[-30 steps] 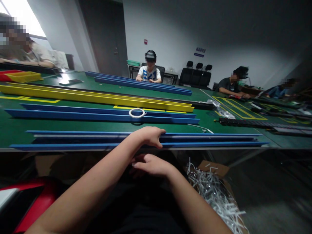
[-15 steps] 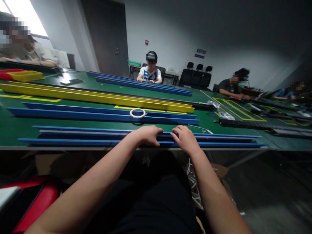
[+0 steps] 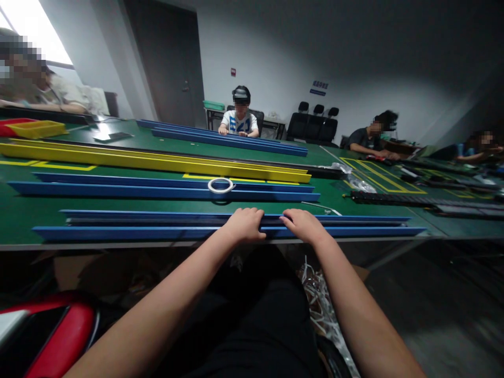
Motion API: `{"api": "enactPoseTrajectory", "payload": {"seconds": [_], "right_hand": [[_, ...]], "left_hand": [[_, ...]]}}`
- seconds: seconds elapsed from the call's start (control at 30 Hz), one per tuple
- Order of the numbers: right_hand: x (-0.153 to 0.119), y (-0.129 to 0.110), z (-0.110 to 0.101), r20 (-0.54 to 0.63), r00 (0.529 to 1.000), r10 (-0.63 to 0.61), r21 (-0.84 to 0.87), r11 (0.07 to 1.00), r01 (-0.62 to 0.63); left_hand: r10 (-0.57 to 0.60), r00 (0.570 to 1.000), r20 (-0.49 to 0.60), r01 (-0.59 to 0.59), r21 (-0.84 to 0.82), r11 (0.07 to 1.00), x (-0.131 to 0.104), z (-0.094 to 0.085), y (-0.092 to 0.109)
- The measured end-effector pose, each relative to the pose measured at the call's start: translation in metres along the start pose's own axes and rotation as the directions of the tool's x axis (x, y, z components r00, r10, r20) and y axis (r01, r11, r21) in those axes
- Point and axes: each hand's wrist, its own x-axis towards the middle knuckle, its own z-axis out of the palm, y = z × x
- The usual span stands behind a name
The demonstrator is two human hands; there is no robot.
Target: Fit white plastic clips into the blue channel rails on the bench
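Note:
A long blue channel lies along the near edge of the table, with a thin greyish strip running inside it. My left hand is closed on the channel near its middle, fingers over the far wall and thumb at the near side. Just to the right, my right hand is closed on the same channel, its fingertips at the far wall. A short stretch of channel shows between the two hands. Whether the fingers also touch the strip is hidden.
Beyond lies another blue channel with a white ring-shaped coil on it. Farther back are a yellow channel and more blue channels. A thin metal tool lies right. Co-workers sit around the green table.
Both hands have closed down onto the near channel. The channel has tilted or shifted slightly, so its near wall shows taller and the strip sits lower behind it.

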Motion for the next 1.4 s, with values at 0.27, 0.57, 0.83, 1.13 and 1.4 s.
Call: {"api": "enactPoseTrajectory", "payload": {"seconds": [0.27,0.57,0.83,1.13,1.4], "right_hand": [[-0.048,0.106,0.006,-0.085,0.988,0.132,-0.1,0.985,-0.14],[-0.054,0.111,0.021,-0.248,0.946,0.209,-0.157,0.955,-0.252],[-0.034,0.019,0.014,-0.238,0.939,0.249,-0.121,0.952,-0.283],[-0.017,-0.06,0.014,-0.244,0.934,0.26,-0.052,0.958,-0.28],[-0.016,-0.058,-0.001,-0.134,0.978,0.161,-0.064,0.983,-0.17]], "left_hand": [[-0.092,0.988,-0.126,0.095,0.018,0.995,0.013,0.016,0.039],[-0.086,0.991,-0.1,0.088,0.021,0.996,0.006,0.009,0.029],[-0.176,0.984,0.019,0.175,0.068,0.982,-0.037,-0.014,-0.027],[-0.089,0.995,-0.032,0.09,0.026,0.996,-0.012,-0.003,0.034],[-0.003,1.0,-0.018,0.002,-0.028,1.0,-0.006,-0.004,0.033]]}}
